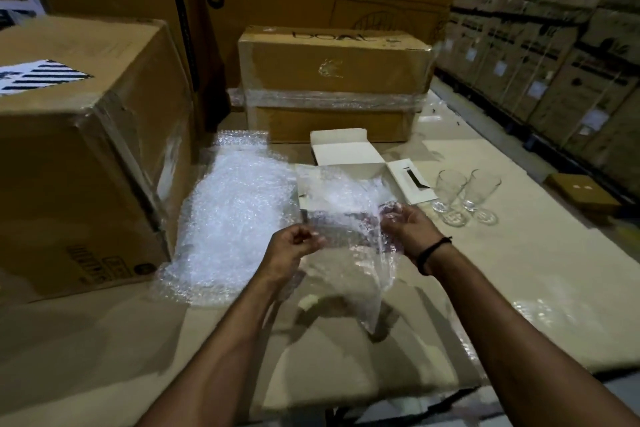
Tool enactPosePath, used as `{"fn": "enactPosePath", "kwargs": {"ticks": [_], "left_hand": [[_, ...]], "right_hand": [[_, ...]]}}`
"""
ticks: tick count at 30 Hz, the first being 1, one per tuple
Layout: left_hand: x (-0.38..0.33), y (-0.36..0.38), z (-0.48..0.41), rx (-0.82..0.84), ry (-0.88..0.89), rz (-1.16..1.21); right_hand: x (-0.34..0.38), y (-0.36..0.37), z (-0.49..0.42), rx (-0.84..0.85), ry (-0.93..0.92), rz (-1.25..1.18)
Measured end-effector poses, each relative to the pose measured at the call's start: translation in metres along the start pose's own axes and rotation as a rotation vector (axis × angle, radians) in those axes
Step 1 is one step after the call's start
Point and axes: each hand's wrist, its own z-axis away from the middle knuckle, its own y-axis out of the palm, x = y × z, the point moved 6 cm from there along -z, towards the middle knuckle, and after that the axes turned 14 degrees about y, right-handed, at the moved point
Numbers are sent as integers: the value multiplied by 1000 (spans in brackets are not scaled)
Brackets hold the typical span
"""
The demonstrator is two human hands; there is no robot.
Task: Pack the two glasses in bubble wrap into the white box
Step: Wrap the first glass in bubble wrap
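I hold a sheet of bubble wrap [346,232] up between both hands, in front of the open white box [349,152]. My left hand [294,246] pinches its left edge and my right hand [405,229] grips its right edge. The sheet hangs down toward me and hides part of the box. Two clear glasses [448,189] [481,189] stand upright side by side on the cardboard surface, right of the box and apart from my hands.
A heap of loose bubble wrap [235,215] lies left of the box. A large brown carton [79,149] stands at the left, a wrapped carton [332,80] behind the box. Stacked cartons [554,55] line the right. A small brown box [581,192] sits at the far right.
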Motion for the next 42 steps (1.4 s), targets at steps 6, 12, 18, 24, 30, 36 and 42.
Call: {"fn": "enactPosePath", "kwargs": {"ticks": [6, 12, 18, 24, 30, 36, 42], "left_hand": [[19, 32, 0, -126, 8, 52], [48, 85, 10, 58, -63, 132], [38, 104, 18, -16, -4, -65], [23, 101, 25, -163, 104, -184], [-10, 108, 26, -278, 307, -541], [-37, 113, 17, -262, 535, -884], [-39, 96, 1, -286, 369, -542]], "right_hand": [[-23, -72, 4, -216, -17, -106], [-52, -117, 5, -247, 61, -30], [-73, -142, -4, -144, 133, 11], [-69, -153, 2, 20, -4, 24], [-44, -163, -3, -60, -205, 164], [-10, -166, -4, -183, -458, 521], [6, -150, -11, 108, -328, 243]]}}
